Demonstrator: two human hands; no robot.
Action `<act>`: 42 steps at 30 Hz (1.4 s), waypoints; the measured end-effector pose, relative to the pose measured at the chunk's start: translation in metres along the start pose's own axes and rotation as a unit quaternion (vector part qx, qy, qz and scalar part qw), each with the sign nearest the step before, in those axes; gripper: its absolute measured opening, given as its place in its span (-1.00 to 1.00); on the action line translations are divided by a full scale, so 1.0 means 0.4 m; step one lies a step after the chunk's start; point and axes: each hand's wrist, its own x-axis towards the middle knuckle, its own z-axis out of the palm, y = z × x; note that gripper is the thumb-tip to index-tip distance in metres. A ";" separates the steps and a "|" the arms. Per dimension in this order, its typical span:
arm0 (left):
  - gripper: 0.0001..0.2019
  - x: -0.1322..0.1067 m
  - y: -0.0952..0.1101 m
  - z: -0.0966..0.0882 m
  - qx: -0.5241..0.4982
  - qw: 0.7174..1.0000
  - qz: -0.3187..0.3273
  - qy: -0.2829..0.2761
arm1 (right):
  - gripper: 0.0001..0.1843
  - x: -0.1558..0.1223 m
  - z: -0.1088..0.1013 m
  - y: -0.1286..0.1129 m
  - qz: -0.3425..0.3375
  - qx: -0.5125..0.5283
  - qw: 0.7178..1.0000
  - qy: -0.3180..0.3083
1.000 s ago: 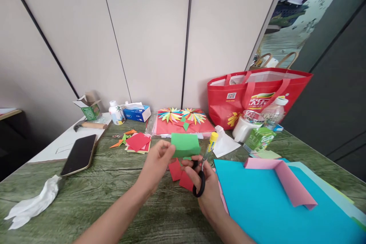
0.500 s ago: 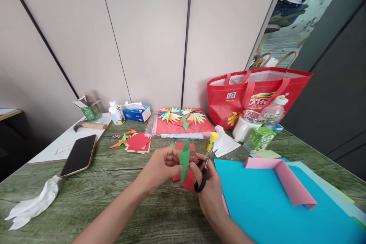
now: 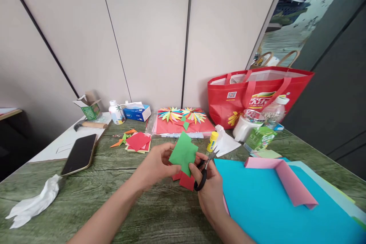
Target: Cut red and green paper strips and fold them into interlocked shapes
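My left hand point(image 3: 156, 166) pinches a piece of green paper point(image 3: 183, 153) by its left edge and holds it up above the table. My right hand point(image 3: 210, 187) grips black-handled scissors point(image 3: 204, 171), fingers through the loops, blades pointing up and right beside the green paper's lower right edge. Red paper pieces point(image 3: 184, 179) lie on the table just below both hands.
A large blue sheet point(image 3: 257, 206) with a curled pink sheet point(image 3: 283, 181) lies to the right. A yellow glue stick point(image 3: 212, 141), folded paper stars point(image 3: 181, 115), a red tote bag point(image 3: 257, 93), a phone point(image 3: 79, 154), a crumpled tissue point(image 3: 31, 206) and small paper squares point(image 3: 137, 142) surround the hands.
The green paper was turned in my left hand: flat-on, then edge-on, now flat-on again and tilted. My right hand with the scissors shifted slightly right and their blades rose.
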 end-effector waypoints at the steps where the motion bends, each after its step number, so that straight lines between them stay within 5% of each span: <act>1: -0.70 -0.002 0.006 -0.009 -0.003 1.000 -0.018 -0.007 | -0.57 0.000 -0.001 -0.001 -0.006 -0.012 1.000 -0.002; 4: -0.71 -0.002 0.014 -0.035 -0.022 0.996 -0.085 -0.002 | -0.57 -0.001 -0.003 -0.002 -0.030 -0.050 0.998 -0.014; 10: -0.74 0.018 -0.014 -0.045 -0.059 0.994 -0.097 -0.006 | -0.59 -0.010 -0.001 -0.009 -0.048 -0.081 0.995 -0.037; 13: -0.72 0.021 -0.013 -0.034 -0.124 0.990 -0.027 0.066 | -0.63 -0.010 0.003 -0.016 -0.040 -0.083 0.993 -0.071; 17: -0.73 0.012 0.007 -0.025 -0.138 0.969 0.075 0.193 | -0.59 -0.023 0.009 -0.014 0.043 -0.085 0.968 -0.233; 22: -0.72 0.000 0.017 -0.017 -0.092 0.978 0.077 0.168 | -0.52 -0.047 0.015 -0.012 0.101 -0.066 0.930 -0.348; 42: -0.81 0.001 0.006 -0.017 -0.065 0.993 0.018 0.102 | -0.56 -0.039 0.015 -0.034 0.096 -0.075 0.932 -0.343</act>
